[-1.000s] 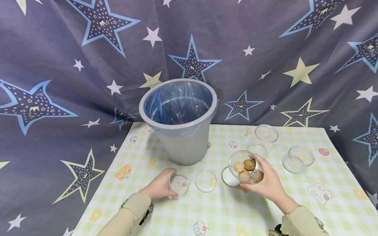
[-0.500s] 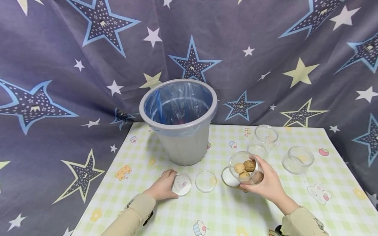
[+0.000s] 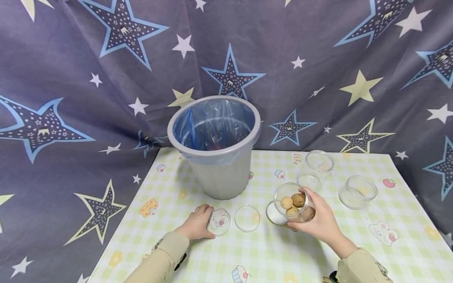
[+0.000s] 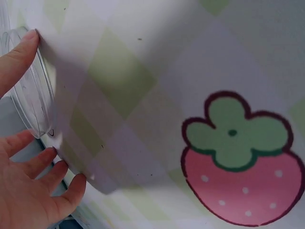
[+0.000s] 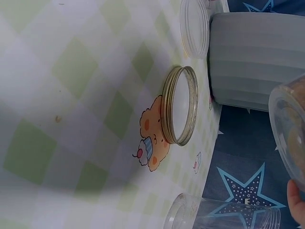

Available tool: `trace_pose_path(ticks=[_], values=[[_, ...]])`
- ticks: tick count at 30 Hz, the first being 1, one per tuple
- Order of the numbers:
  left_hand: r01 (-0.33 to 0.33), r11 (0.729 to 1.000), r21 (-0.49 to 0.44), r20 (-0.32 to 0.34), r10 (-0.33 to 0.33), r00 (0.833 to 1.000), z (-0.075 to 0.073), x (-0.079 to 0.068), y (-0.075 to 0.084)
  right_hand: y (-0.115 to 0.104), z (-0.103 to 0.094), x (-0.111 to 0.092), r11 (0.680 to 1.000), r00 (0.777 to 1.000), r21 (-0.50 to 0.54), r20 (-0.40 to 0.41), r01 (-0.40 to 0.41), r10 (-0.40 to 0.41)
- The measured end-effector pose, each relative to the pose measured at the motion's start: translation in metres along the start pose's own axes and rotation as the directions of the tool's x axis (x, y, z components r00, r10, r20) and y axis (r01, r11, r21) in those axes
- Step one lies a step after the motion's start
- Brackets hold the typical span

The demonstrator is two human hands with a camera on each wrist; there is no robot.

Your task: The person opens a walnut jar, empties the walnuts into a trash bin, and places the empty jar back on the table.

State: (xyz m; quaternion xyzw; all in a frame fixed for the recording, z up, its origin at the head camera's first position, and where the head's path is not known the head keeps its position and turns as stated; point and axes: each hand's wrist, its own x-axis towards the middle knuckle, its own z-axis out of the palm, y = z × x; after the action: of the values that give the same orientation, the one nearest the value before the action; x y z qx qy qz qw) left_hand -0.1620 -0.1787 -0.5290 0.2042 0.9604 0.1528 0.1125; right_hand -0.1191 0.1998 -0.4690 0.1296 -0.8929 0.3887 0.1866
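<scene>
My left hand (image 3: 196,223) is at a clear round lid (image 3: 219,222) lying on the checked tablecloth. In the left wrist view its thumb and index fingertip meet opposite sides of the lid's rim, while the other fingers stand apart from it. My right hand (image 3: 320,214) grips a clear jar (image 3: 292,183) from the right side, its mouth tipped toward me. Several walnuts (image 3: 298,199) sit inside. Partly behind the jar lies a white lid with a gold metal ring (image 5: 167,105). Another clear disc-shaped lid (image 3: 247,218) rests between the two hands.
A grey bin (image 3: 226,177) with a blue bag stands behind the lids. Two clear jars, a taller jar (image 3: 313,175) and a shorter jar (image 3: 358,192), stand at the right. A star-printed curtain (image 3: 290,78) hangs behind the table.
My left hand has moved slightly right and brought the clear lid down flat onto the tablecloth. The right hand and its jar of walnuts have stayed nearly still.
</scene>
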Motion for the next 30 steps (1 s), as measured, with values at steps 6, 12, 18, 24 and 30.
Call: trace_pose_path(ticks=[6, 12, 18, 24, 30], values=[[-0.011, 1.000, 0.000, 0.002, 0.011, 1.000, -0.002, -0.002, 0.000, 0.000, 0.001, 0.000, 1.000, 1.000, 0.008, 0.003, -0.006, 0.006], [-0.038, 0.999, 0.026, 0.008, 0.038, 0.999, -0.005, -0.001, -0.004, 0.000, 0.002, -0.001, 1.000, 1.000, 0.011, 0.010, -0.018, 0.017], [-0.031, 0.998, -0.046, -0.015, 0.030, 0.999, -0.005, 0.000, -0.007, 0.001, 0.003, -0.002, 1.000, 1.000, 0.009, 0.013, -0.025, 0.025], [0.040, 0.986, -0.162, -0.094, -0.056, 0.994, -0.007, 0.005, -0.015, 0.001, 0.003, -0.002, 1.000, 1.000, 0.013, 0.013, -0.025, 0.025], [0.081, 0.950, -0.301, -0.236, -0.156, 0.959, -0.027, 0.005, -0.020, 0.001, 0.002, -0.002, 1.000, 1.000, 0.013, 0.009, -0.020, 0.020]])
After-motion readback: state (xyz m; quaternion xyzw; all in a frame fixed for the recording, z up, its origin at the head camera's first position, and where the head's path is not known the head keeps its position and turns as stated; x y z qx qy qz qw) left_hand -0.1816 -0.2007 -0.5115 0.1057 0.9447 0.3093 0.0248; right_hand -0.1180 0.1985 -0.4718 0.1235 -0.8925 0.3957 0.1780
